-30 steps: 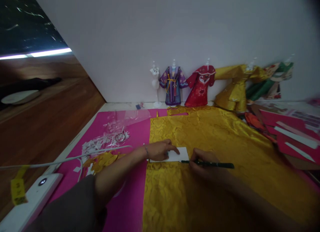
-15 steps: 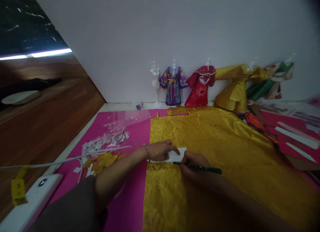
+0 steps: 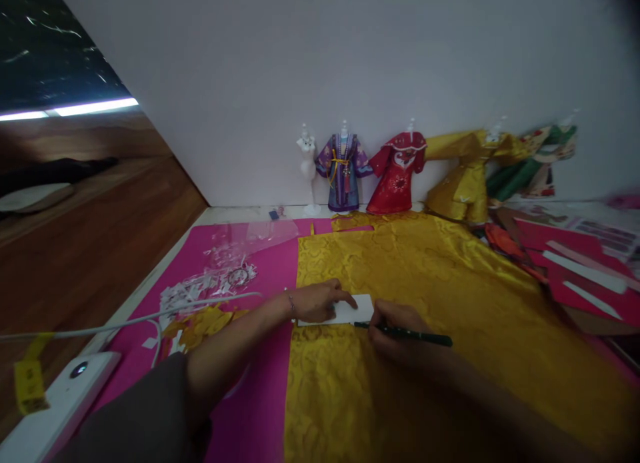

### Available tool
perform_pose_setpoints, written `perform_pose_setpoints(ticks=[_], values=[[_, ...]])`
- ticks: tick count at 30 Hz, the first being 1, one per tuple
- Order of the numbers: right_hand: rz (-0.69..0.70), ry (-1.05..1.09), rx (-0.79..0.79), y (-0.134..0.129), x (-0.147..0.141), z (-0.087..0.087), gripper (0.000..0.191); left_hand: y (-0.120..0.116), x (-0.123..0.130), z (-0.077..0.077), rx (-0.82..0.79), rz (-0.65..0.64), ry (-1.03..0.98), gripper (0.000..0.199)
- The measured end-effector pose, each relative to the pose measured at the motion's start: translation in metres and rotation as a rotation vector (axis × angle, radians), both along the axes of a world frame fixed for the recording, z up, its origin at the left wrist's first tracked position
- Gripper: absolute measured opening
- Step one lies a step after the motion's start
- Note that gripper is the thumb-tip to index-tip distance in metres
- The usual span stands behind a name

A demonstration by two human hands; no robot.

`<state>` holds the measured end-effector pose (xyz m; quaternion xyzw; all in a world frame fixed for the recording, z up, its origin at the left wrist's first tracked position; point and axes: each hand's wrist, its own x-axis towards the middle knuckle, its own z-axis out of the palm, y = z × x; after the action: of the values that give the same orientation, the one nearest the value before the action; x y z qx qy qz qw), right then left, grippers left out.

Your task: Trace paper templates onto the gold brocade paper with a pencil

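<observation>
My left hand [image 3: 319, 302] presses a white rectangle of paper or card [image 3: 364, 306] down on golden patterned fabric [image 3: 420, 263]. Its index finger stretches out over the white piece; the other fingers are partly hidden. In my right hand [image 3: 395, 326] is a dark green pen [image 3: 425, 336], gripped between the fingers. The pen's tip meets the lower edge of the white piece, near its right end. Whether it has left a line cannot be made out.
Small dressed mannequins, one in a red dress [image 3: 399, 176], stand along the wall. Left of the fabric, a pink sheet [image 3: 250, 396] carries white scraps [image 3: 200, 286], yellow scraps [image 3: 205, 324] and a white cable [image 3: 130, 320]. Red sheets [image 3: 575, 276] lie at right.
My right hand and the pen have slid a little to the right along the lower edge of the white piece. My left hand keeps its place on it. The view has shifted slightly.
</observation>
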<state>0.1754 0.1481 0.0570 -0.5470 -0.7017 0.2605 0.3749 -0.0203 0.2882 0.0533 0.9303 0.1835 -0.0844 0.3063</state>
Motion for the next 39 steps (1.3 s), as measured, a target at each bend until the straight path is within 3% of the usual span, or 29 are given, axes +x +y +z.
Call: perform_pose_setpoints(ticks=[10, 21, 25, 30, 39], values=[[-0.083, -0.120, -0.001, -0.010, 0.036, -0.007, 0.013, -0.001, 0.000, 0.002, -0.015, 0.005, -0.007, 0.057], [-0.116, -0.093, -0.036, -0.012, 0.043, -0.004, 0.014, 0.000, 0.001, 0.002, -0.020, -0.002, 0.010, 0.054], [-0.107, -0.028, -0.028, -0.010, 0.037, -0.003, 0.012, 0.000, 0.002, 0.001, -0.014, -0.009, 0.010, 0.053], [0.013, -0.008, -0.020, -0.004, 0.012, 0.002, 0.011, 0.000, 0.002, 0.003, -0.011, -0.014, 0.016, 0.051], [0.122, 0.008, 0.018, 0.009, -0.007, -0.007, 0.011, -0.002, 0.003, 0.005, 0.010, -0.026, 0.012, 0.046]])
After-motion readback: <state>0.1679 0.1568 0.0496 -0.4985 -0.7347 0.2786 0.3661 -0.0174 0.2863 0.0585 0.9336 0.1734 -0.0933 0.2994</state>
